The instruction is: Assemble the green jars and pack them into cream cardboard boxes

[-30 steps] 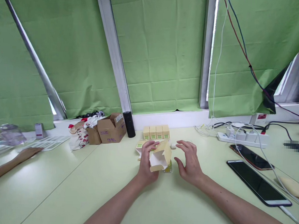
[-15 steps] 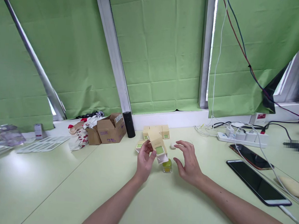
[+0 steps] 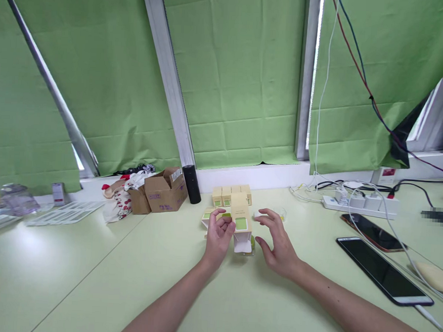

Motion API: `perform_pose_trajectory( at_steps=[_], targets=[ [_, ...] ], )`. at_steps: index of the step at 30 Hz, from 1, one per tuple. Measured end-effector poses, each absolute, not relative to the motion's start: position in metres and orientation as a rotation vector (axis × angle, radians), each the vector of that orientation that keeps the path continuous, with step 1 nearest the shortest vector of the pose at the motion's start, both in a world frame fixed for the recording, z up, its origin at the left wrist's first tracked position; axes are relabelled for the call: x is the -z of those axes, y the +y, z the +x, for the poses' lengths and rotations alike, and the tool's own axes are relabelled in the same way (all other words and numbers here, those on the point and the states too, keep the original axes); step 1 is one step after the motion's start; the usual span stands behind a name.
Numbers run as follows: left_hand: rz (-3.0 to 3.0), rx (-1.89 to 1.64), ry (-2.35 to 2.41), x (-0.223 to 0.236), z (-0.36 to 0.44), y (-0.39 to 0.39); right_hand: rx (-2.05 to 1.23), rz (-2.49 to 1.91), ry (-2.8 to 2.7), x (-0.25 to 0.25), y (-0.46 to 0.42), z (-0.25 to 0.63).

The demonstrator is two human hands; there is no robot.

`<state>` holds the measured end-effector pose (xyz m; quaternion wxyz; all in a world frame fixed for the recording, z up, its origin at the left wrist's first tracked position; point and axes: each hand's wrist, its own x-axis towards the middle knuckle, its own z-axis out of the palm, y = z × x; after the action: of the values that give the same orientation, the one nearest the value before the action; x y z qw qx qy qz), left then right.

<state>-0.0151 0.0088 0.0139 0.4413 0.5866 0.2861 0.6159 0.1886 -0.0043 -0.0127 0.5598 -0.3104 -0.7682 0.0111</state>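
My left hand (image 3: 218, 240) is closed on a small cream carton (image 3: 240, 210) with a green square on its front. The carton's lower end is open, and a white flap hangs down from it. Just behind and to the right of that flap, a small clear jar with green in it (image 3: 253, 244) stands on the table, mostly hidden. To the right of the carton, my right hand (image 3: 277, 243) holds nothing, its thumb and fingers apart and curved. Several matching cartons (image 3: 222, 196) stand in a row behind. Another carton (image 3: 206, 215) is partly covered by my left hand.
A black cylinder (image 3: 192, 185) and an open cardboard box (image 3: 165, 191) stand at the back left. On the right lie two phones (image 3: 383, 271), cables and a white power strip (image 3: 360, 205). A small clear round item (image 3: 280, 214) lies beyond my right hand.
The carton in my left hand has shifted slightly right and turned more upright, and its flap now covers more of the jar. My right hand stays nearly in place.
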Motion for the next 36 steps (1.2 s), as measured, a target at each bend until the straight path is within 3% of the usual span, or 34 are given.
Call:
perform_pose_trajectory(
  at_steps=[15, 28, 36],
  targets=[
    [1.493, -1.459, 0.755, -0.006, -0.015, 0.011, -0.312, -0.653, -1.859, 0.012, -0.008, 0.187],
    [2.036, -1.514, 0.778, 0.000, -0.022, 0.007, -0.469, -0.687, -1.684, 0.009, -0.006, 0.185],
    [2.000, -1.533, 0.818, -0.002, -0.017, 0.005, -0.506, -0.643, -1.702, 0.009, -0.008, 0.186]
  ],
)
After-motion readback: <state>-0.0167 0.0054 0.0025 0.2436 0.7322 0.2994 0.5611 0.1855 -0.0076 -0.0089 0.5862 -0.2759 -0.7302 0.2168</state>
